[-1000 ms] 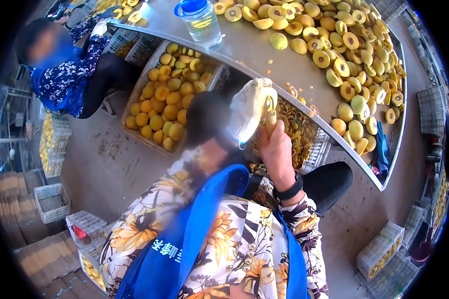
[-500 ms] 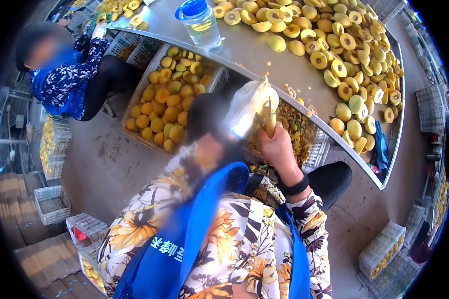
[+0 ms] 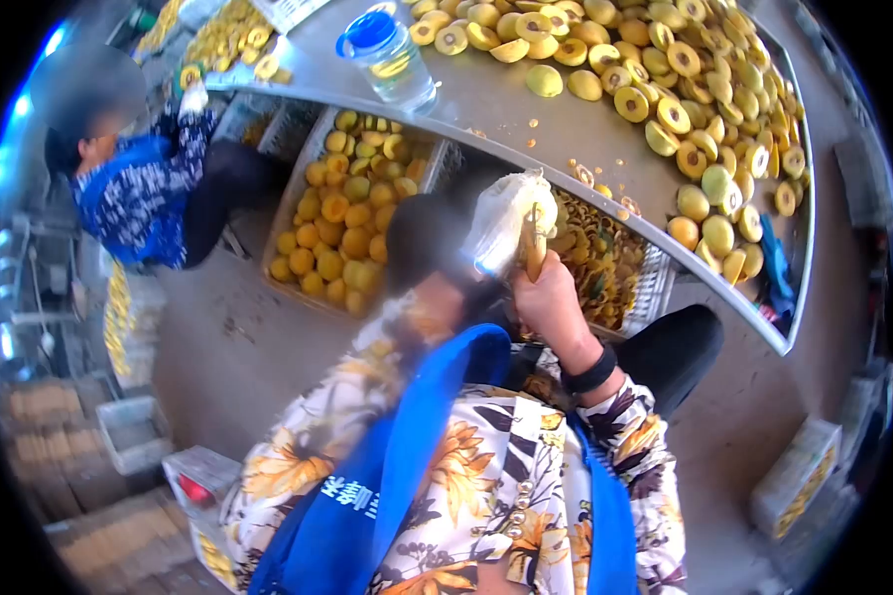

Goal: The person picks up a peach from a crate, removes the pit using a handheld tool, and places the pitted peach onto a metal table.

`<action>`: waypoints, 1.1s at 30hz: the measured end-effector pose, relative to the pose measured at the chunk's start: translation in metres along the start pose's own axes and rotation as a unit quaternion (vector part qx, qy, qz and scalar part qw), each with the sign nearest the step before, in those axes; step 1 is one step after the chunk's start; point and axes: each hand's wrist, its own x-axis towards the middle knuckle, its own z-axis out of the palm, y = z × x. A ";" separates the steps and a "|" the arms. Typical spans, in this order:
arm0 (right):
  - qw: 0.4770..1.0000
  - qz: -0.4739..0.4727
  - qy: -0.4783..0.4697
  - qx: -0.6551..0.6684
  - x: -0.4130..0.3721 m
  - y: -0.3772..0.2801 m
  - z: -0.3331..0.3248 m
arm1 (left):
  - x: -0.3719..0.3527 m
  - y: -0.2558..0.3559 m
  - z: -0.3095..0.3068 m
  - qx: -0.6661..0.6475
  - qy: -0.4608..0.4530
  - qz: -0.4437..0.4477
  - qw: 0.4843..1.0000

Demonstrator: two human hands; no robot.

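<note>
My left hand (image 3: 501, 220), in a whitish glove, is raised in front of the table edge, its fingers curled around a pale yellow peach half (image 3: 535, 212). Glare and blur hide part of the glove. In my bare right hand (image 3: 551, 305) is a small pitting tool (image 3: 535, 260) with a light wooden handle. Its thin metal end lies against the peach half. The two hands are close together, above a crate of scraps (image 3: 605, 273) filled with brownish-yellow cut pieces.
A metal table (image 3: 486, 104) bears many halved peaches (image 3: 665, 114), a blue-lidded water bottle (image 3: 392, 64) and a blue cloth (image 3: 776, 263). Below its edge stands a crate of peaches (image 3: 273, 253). A co-worker (image 3: 144, 188) sits at the left. Stacked crates (image 3: 134, 431) stand on the floor.
The head view has shifted and tilted slightly. My gloved left hand has turned a little around the peach half. The tool remains in my right hand, against the fruit.
</note>
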 end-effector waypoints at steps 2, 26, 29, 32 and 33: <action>0.999 -0.007 -0.001 -0.046 -0.004 -0.007 -0.006 | 0.014 -0.015 -0.021 -0.154 -0.085 -0.116 0.978; 0.953 0.180 -0.125 0.207 0.000 -0.029 -0.029 | 0.002 -0.024 -0.004 0.395 0.017 0.358 0.846; 0.956 0.176 -0.108 0.208 -0.002 -0.028 -0.029 | -0.001 -0.009 0.000 0.375 -0.031 0.291 0.880; 0.990 0.082 -0.035 0.107 -0.004 -0.002 -0.012 | -0.008 0.007 0.000 0.235 -0.077 0.145 0.958; 0.998 0.037 -0.009 0.058 -0.004 0.009 -0.002 | -0.009 0.012 -0.004 0.169 -0.075 0.082 0.979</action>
